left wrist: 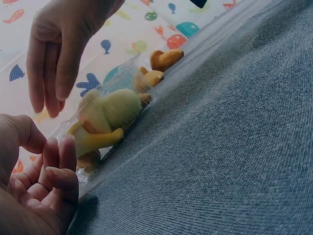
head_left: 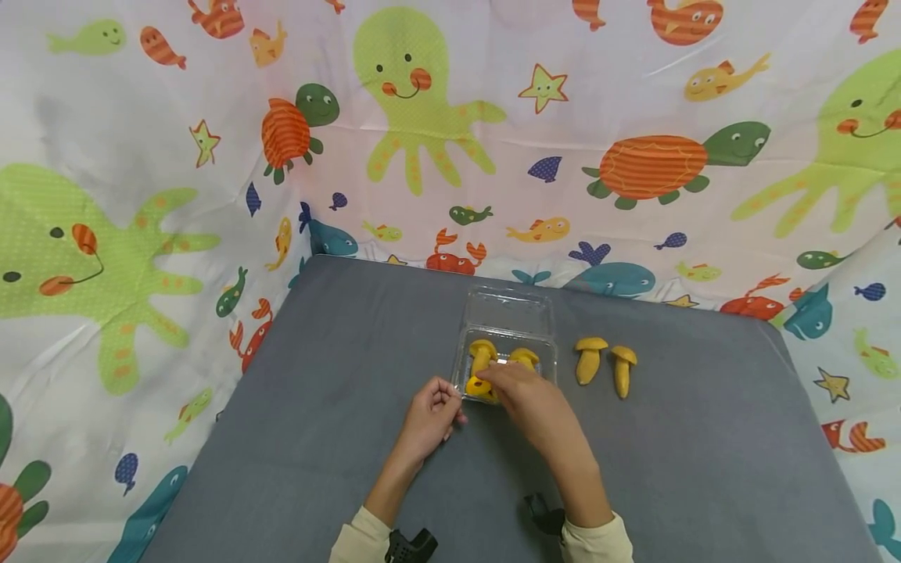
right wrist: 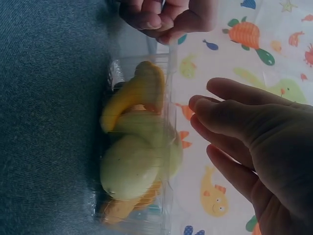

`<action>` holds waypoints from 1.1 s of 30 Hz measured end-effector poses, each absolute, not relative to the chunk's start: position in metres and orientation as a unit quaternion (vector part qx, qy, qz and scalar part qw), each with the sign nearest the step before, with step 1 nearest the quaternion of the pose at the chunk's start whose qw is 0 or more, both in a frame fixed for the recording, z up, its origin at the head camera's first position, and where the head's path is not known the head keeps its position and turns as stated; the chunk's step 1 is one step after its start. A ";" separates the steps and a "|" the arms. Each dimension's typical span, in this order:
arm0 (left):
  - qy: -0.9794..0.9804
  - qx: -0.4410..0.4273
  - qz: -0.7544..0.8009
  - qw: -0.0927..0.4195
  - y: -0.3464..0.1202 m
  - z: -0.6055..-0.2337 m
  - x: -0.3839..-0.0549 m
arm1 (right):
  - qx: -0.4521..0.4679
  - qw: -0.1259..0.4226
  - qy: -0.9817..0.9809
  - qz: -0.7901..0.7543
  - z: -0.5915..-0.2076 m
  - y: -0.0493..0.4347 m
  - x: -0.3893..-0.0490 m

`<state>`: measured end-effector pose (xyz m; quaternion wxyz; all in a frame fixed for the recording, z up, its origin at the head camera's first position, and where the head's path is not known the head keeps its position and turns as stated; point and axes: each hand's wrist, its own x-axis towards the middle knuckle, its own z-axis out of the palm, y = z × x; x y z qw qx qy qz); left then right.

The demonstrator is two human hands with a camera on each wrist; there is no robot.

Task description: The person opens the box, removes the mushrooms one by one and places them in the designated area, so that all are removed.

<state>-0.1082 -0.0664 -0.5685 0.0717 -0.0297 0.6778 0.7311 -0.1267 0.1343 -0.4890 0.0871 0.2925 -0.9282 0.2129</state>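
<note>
A clear plastic box (head_left: 552, 358) stands on the table with its lid (head_left: 510, 313) folded back. Inside lie several yellow toy mushrooms (head_left: 482, 356), and both wrist views show pale green rounded pieces (right wrist: 129, 166) among them. My left hand (head_left: 431, 413) pinches the box near its front left corner, fingers curled. Over the box hovers my right hand (head_left: 533, 400), its fingers loosely extended downward and nothing visible between them. In the head view it covers part of the contents.
Two loose toy mushrooms, a thicker one (head_left: 588, 362) and a slimmer one (head_left: 622, 372), lie right of the box. A grey cloth (head_left: 338, 367) covers the table. Behind and beside it hangs a curtain (head_left: 450, 62) printed with sea animals.
</note>
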 end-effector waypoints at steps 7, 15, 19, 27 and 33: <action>0.672 -0.029 0.737 0.070 -0.067 -0.571 -0.109 | 0.293 0.066 -0.935 0.191 -0.491 0.132 -0.128; 0.668 -0.029 0.741 0.069 -0.068 -0.570 -0.106 | 0.294 0.025 -0.936 0.191 -0.494 0.127 -0.131; 0.665 -0.029 0.743 0.069 -0.067 -0.570 -0.106 | 0.285 0.006 -0.938 0.194 -0.495 0.126 -0.133; 0.662 -0.025 0.747 0.065 -0.068 -0.568 -0.105 | 0.294 0.001 -0.937 0.190 -0.497 0.125 -0.137; 0.662 -0.028 0.746 0.064 -0.068 -0.569 -0.106 | 0.306 -0.004 -0.935 0.179 -0.500 0.124 -0.140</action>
